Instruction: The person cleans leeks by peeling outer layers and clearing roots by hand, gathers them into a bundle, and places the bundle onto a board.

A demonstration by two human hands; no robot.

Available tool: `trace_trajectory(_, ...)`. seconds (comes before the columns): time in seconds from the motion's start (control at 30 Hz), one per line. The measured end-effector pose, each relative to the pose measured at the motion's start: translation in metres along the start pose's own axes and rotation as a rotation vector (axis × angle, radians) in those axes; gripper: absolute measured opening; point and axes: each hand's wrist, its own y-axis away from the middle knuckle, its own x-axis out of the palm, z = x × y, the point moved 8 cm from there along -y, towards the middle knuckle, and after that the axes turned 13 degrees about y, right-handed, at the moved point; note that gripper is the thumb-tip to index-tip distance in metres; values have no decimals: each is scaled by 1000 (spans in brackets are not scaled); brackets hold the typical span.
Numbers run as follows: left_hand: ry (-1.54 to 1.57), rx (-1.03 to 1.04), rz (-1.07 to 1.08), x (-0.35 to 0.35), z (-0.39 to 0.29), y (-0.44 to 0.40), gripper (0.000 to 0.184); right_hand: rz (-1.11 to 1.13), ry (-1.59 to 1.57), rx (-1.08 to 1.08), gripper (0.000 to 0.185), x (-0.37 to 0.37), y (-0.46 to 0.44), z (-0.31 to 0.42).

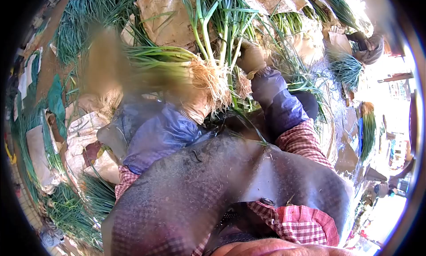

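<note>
My left hand (pixel 196 106), in a tan glove, is under a bunch of green onions (pixel 166 63) whose pale, stringy roots (pixel 211 81) hang over it. Roots and a brown blur hide most of its fingers, but the bunch rests in its grip. To the right, my gloved right hand (pixel 251 58) is closed around the white stems of a few upright green onions (pixel 225 39). Their leaves fan upward, and a small clump of roots (pixel 242 85) shows below that hand. Blue plastic sleeves cover both forearms.
Piles of green onions (pixel 84 27) lie ahead, with brown paper sheets (pixel 164 19) among them. More bundles (pixel 66 211) lie at the lower left. A bundle (pixel 367 132) stands at the right. Another person's gloved hand (pixel 370 47) is near leaves at the upper right.
</note>
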Motion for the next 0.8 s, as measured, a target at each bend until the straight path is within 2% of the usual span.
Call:
trace_trajectory(0.03,279,-59,-31,22,2,3,29,55,-168,45,28,6,4,0)
trace_trajectory(0.1,76,-38,68,60,-8,10,30,153,-379,133,20,14,15,0)
trace_trajectory(0.17,113,-25,75,66,-11,11,30,302,-249,96,10,18,25,9)
trace_trajectory(0.3,106,60,11,61,-17,10,28,559,150,-210,19,35,39,22)
trace_trajectory(0.37,41,28,54,68,-17,11,27,414,-306,245,23,26,34,0)
trace_trajectory(0.4,39,26,57,71,-18,13,27,280,-705,373,26,30,28,-4)
trace_trajectory(0.43,34,43,159,84,-21,17,29,274,-599,279,23,22,17,3)
trace_trajectory(0.53,13,79,363,98,-29,25,32,112,-933,351,18,25,-6,-25)
trace_trajectory(0.57,97,24,353,79,-23,19,34,346,-1383,281,18,23,-12,-15)
trace_trajectory(0.6,184,-30,341,54,-15,12,37,154,-1289,311,19,18,-16,-11)
trace_trajectory(0.7,451,-203,303,7,5,-1,46,-61,-1266,472,24,12,-16,-7)
trace_trajectory(0.73,684,-203,155,-5,7,-1,43,-49,-1164,513,23,14,-14,-23)
trace_trajectory(0.77,687,-207,153,-8,9,-2,43,-38,-1060,555,22,14,-11,-34)
trace_trajectory(0.8,594,-190,158,-15,10,-4,43,-58,-1194,563,16,11,-7,-24)
